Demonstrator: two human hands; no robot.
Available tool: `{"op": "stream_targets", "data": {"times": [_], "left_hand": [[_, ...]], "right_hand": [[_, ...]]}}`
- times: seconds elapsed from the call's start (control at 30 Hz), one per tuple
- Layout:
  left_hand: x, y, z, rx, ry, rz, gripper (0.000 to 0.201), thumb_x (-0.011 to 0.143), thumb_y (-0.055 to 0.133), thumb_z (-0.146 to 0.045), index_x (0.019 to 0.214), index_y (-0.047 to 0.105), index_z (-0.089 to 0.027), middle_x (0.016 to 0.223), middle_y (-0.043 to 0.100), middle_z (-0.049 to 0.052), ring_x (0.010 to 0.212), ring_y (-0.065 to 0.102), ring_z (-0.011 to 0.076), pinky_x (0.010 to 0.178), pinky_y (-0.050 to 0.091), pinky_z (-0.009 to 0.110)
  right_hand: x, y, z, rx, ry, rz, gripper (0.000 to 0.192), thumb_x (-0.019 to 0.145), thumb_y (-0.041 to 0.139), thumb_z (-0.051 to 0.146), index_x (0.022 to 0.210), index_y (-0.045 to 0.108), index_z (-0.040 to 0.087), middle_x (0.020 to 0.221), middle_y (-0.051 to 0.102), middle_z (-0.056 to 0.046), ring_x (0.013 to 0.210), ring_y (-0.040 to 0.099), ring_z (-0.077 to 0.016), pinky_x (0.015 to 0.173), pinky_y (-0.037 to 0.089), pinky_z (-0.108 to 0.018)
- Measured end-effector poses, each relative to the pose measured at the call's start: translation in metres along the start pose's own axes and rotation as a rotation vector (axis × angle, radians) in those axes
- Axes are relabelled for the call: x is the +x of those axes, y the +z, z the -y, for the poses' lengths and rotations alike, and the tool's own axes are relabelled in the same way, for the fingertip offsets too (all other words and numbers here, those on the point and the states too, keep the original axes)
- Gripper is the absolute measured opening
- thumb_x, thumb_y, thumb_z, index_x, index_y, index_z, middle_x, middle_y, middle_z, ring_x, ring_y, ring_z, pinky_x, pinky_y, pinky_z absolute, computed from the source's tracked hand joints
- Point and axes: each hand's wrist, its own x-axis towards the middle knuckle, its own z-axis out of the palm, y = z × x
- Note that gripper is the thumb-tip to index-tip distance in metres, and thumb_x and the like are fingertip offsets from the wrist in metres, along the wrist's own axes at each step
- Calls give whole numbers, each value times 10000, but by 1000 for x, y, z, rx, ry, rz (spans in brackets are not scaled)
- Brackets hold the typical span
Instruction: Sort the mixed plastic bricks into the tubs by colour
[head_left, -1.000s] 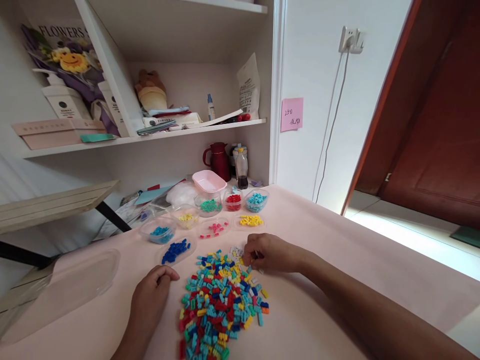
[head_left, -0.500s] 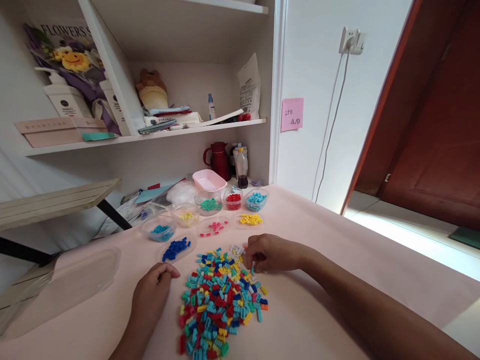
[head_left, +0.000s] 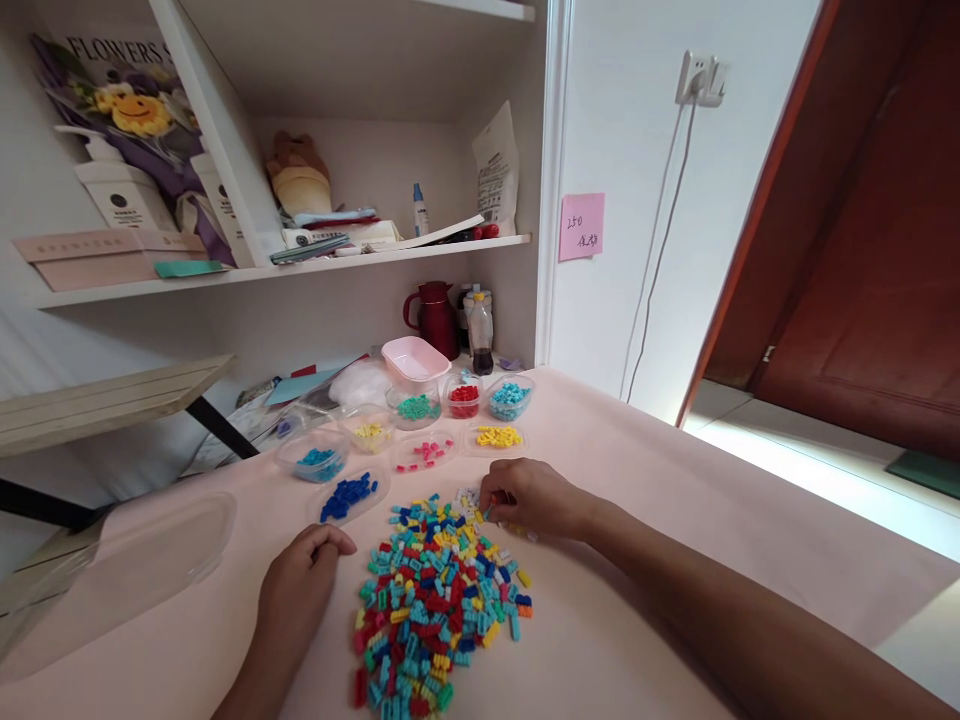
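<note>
A heap of small mixed-colour bricks (head_left: 431, 600) lies on the pink tabletop (head_left: 645, 520) in front of me. My right hand (head_left: 529, 497) rests at the heap's far right edge, its fingers curled over a few bricks; what they pinch is too small to tell. My left hand (head_left: 300, 580) lies loosely curled on the table just left of the heap, with nothing visible in it. Beyond the heap stand clear dishes of sorted bricks: dark blue (head_left: 349, 496), pink (head_left: 424, 453), yellow (head_left: 497, 437), light blue (head_left: 319, 463), green (head_left: 416, 408), red (head_left: 463, 396).
A large clear lid (head_left: 127, 565) lies at the left. A pink tub (head_left: 415, 358), a dark red jug (head_left: 435, 318) and a bottle (head_left: 481, 335) stand at the back under cluttered shelves. The table's edge runs along the right, with a doorway beyond.
My right hand has slid slightly left toward the top of the heap. The view has tilted a little; my left hand has stayed put.
</note>
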Motion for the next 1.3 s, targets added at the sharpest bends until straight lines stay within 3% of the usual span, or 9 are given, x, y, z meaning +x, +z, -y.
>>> {"op": "stream_targets", "data": {"times": [0.3,0.47,0.6,0.8,1.3], "left_hand": [[0,-1,2,-6,4,19,247,734,418,-239,669,656,-241,826,731,-15,847,654,206,727,445,256],[-1,1,2,-18,4,20,249,735,414,-236,665,653,-242,817,724,-21,849,648,199,735,438,253],[-1,1,2,-26,0,29,246,735,408,-231,672,646,-243,824,715,-25,858,638,195,741,429,251],[-2,0,0,1,-30,36,239,732,406,-224,684,639,-247,830,706,-31,849,624,191,718,417,250],[-2,0,0,11,-20,39,245,734,396,-208,680,631,-251,853,703,-40,859,624,185,727,419,251]], "right_hand": [[-4,-7,-4,100,-18,88,186,717,696,211,898,716,249,893,651,-16,746,565,-144,634,386,-230],[-6,-9,-6,123,-8,115,159,684,697,148,823,704,224,865,651,0,716,561,-124,612,379,-212],[-4,-6,-3,76,-2,102,123,708,677,169,819,684,221,846,660,3,709,556,-128,607,362,-218],[0,3,9,-105,-18,-41,105,773,597,179,861,641,216,892,656,-6,733,544,-138,595,319,-235],[-2,-4,-2,-11,-102,72,58,743,651,195,797,662,214,860,671,5,735,577,-132,638,366,-224]]}}
